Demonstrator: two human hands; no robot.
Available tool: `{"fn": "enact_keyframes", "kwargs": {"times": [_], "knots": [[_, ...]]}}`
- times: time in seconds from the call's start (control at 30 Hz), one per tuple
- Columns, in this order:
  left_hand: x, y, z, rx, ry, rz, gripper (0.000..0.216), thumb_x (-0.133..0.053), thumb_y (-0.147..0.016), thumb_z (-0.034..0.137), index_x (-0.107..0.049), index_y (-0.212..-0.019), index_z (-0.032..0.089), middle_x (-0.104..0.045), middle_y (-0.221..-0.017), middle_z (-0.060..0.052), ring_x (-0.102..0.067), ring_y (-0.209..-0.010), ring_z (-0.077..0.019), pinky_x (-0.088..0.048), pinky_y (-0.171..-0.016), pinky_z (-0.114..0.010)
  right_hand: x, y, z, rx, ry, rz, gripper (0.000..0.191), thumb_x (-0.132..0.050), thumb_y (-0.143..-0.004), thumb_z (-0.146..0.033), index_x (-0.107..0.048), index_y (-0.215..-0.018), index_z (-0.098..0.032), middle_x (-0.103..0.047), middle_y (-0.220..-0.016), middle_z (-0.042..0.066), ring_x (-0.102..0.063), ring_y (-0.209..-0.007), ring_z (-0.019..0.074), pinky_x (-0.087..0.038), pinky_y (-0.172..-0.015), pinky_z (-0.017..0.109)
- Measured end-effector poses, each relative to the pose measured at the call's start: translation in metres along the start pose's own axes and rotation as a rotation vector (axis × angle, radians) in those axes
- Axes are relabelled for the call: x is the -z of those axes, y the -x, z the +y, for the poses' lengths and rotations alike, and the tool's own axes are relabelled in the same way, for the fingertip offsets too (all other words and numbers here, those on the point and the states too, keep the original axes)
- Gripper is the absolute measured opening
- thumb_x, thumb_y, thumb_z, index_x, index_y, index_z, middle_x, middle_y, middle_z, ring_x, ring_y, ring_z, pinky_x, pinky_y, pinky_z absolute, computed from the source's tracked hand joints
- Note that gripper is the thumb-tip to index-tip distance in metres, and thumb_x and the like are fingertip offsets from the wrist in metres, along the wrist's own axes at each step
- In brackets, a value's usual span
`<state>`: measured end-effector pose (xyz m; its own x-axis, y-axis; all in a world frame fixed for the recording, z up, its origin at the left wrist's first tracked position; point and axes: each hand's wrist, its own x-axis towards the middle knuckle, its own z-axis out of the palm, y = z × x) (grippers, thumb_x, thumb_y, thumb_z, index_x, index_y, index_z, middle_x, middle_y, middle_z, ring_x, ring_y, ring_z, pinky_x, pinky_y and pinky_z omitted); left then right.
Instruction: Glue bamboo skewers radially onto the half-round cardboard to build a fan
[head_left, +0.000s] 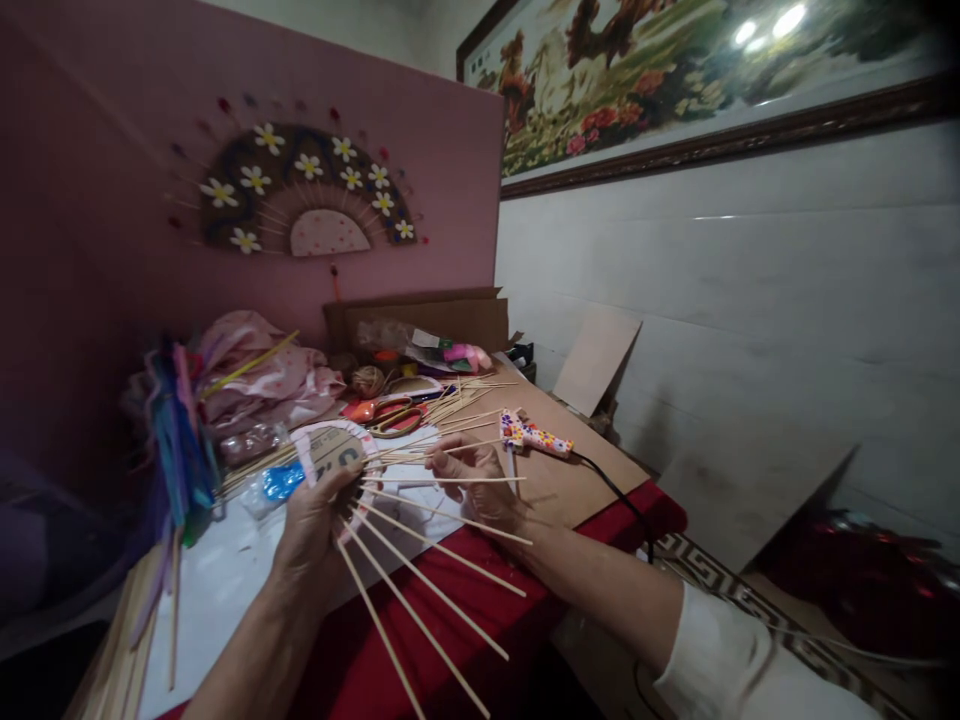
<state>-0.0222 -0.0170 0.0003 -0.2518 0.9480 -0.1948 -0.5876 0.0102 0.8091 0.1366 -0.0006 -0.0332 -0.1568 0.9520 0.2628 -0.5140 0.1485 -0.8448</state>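
My left hand (315,515) grips a half-round piece of cardboard (328,447) edged with pale pink fabric, printed side toward me. Several thin wooden sticks (442,552) fan out from its edge, pointing right and toward me. My right hand (476,475) is closed, thumb and fingers pinching one of the sticks near the upper part of the fan. A glue gun (534,436) covered in a flower pattern lies just beyond my right hand, its black cord running off to the right.
Scissors (397,417), loose sticks (469,395), a twine ball (368,381) and crumpled pink fabric (262,370) crowd the table's back. Colourful strips (180,440) hang at left. A flower-decorated fan (307,185) is on the pink panel. The red-covered table edge (660,508) ends at right.
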Motion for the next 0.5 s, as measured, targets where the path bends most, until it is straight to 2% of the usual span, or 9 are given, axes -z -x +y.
{"fn": "enact_keyframes", "kwargs": {"times": [0.13,0.3,0.5], "knots": [[0.0001,-0.0003,-0.0004,-0.016,0.021,-0.013,0.021,-0.058,-0.059,0.002,-0.06,-0.078,0.01,-0.063,-0.059,-0.003,-0.059,-0.047,-0.0136,-0.052,-0.044,-0.023,-0.0011,0.0021,-0.0001,0.003,0.011,0.009,0.01,-0.07,-0.069,-0.027,-0.064,-0.072,-0.019,-0.052,-0.059,-0.003,-0.033,-0.044,0.006,-0.017,-0.04,0.023],[0.0022,-0.0019,-0.0009,-0.015,0.017,-0.014,0.021,-0.059,-0.057,0.002,-0.06,-0.077,0.009,-0.063,-0.057,-0.002,-0.058,-0.046,-0.013,-0.051,-0.044,-0.023,0.0005,0.0027,-0.0018,-0.015,0.023,0.017,0.013,-0.071,-0.066,-0.027,-0.064,-0.073,-0.019,-0.051,-0.058,-0.004,-0.031,-0.043,0.0055,-0.018,-0.041,0.023],[0.0053,-0.0031,-0.0026,-0.018,0.011,-0.029,0.023,-0.063,-0.055,0.005,-0.06,-0.078,0.009,-0.063,-0.058,-0.002,-0.057,-0.045,-0.0128,-0.051,-0.044,-0.024,-0.0028,0.0051,-0.0034,-0.028,0.06,0.064,0.022,-0.073,-0.063,-0.028,-0.065,-0.08,-0.017,-0.052,-0.057,-0.004,-0.036,-0.045,0.005,-0.028,-0.044,0.021]]}}
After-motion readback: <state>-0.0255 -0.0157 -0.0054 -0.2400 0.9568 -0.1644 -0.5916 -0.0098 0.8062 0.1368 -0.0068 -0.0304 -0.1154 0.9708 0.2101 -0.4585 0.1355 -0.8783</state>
